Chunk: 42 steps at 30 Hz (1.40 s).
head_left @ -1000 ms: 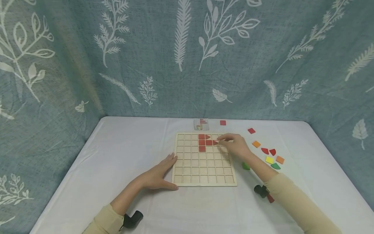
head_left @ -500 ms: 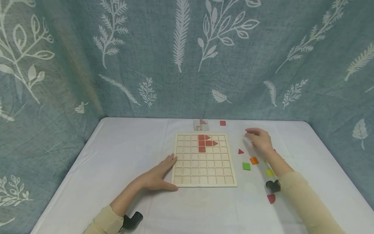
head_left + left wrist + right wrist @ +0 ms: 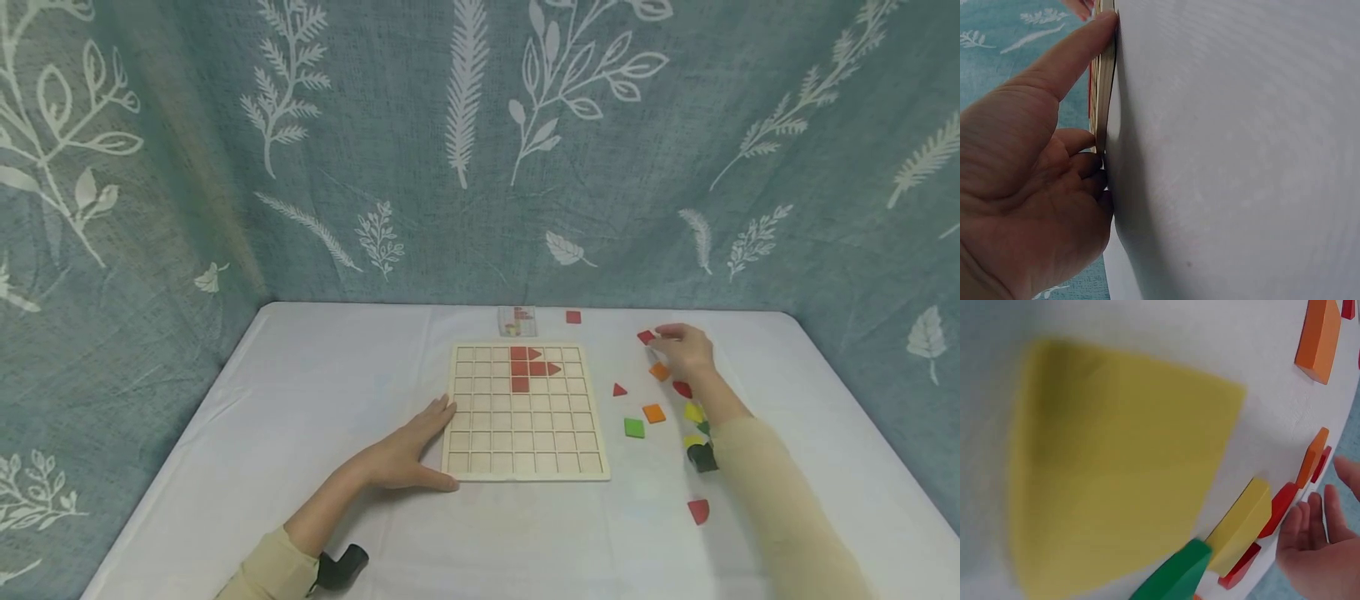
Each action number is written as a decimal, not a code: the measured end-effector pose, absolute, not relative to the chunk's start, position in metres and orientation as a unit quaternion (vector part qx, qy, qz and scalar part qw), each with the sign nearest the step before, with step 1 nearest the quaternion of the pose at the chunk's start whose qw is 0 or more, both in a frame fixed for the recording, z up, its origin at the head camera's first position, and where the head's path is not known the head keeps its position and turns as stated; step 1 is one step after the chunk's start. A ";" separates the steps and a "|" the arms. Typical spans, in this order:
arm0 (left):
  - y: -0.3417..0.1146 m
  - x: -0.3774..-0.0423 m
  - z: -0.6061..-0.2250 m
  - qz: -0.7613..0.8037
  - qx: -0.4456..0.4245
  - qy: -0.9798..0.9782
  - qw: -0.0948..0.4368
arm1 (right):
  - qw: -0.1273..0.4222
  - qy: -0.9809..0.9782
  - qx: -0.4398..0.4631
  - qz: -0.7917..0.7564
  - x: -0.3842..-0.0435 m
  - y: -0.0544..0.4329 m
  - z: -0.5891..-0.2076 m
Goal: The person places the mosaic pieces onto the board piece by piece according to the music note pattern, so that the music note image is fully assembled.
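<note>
The board (image 3: 502, 439) lies flat on the white table (image 3: 337, 367), its grid partly filled near the far edge: three red squares (image 3: 519, 368) stand in a column, a fourth lies beside the middle one, and two red triangles (image 3: 553, 369) point right, in the top and second rows. The left hand (image 3: 405, 450) is spread along the board's left side, fingertips touching that edge and the thumb reaching the near-left corner. The right hand (image 3: 684, 350) is well apart from it, off the board's right side, thumb and fingers parted around no piece, just beside a loose red square (image 3: 646, 337); whether it touches that square I cannot tell. Also right of the board lie a small triangle (image 3: 619, 390), a green square (image 3: 634, 428), two orange squares (image 3: 654, 413) and, partly hidden by the right arm, some yellow squares (image 3: 693, 412). Beyond the board's far edge lies a picture card (image 3: 517, 321).
</note>
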<state>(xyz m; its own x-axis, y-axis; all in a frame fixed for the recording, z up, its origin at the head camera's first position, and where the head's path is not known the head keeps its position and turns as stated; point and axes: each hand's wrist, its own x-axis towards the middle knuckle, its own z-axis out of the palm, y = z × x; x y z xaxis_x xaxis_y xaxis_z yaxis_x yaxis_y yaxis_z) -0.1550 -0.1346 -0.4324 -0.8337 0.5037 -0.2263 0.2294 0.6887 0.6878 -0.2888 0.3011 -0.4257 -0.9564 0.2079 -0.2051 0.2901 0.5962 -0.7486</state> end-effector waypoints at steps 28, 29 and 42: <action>-0.138 -0.155 -0.439 0.330 0.216 0.898 0.195 | 0.015 0.896 0.097 -0.433 -0.277 0.261 -0.429; -0.138 -0.155 -0.439 0.331 0.216 0.898 0.195 | 0.022 0.892 0.092 -0.442 -0.275 0.257 -0.429; -0.137 -0.155 -0.442 0.330 0.215 0.900 0.189 | 0.091 0.882 0.000 -0.462 -0.251 0.204 -0.431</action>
